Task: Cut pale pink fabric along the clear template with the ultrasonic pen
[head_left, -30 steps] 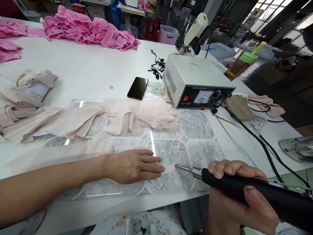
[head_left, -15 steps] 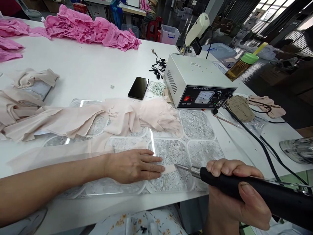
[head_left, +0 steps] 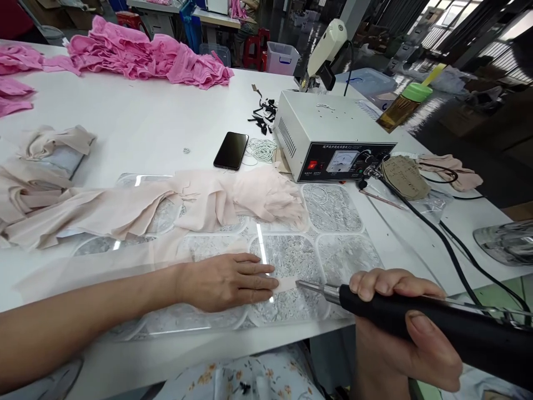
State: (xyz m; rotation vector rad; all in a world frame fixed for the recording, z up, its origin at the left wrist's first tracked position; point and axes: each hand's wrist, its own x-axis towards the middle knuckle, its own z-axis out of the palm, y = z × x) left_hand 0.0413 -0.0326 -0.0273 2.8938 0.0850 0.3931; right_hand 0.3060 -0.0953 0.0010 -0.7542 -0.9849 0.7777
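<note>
Near the white table's front edge [head_left: 166, 355], my flat left hand [head_left: 219, 282] is pressing a pale-pink fabric strip [head_left: 287, 284], my curled right hand [head_left: 431, 350] gripping a black cylindrical tool [head_left: 385, 311].

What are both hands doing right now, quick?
Left hand: open, palm down, fingertips at a pale fabric strip.
Right hand: closed around the black-handled tool.

The white tabletop [head_left: 154, 111] is spanning the foreground. Behind it, red stools [head_left: 251, 53] are standing near a second, rear tabletop [head_left: 220, 20]. A grey pillar [head_left: 353, 21] is rising at upper right. Daylight is entering through barred windows [head_left: 447, 25]; the dark, glossy floor [head_left: 433, 119] is showing bright reflections.
</note>
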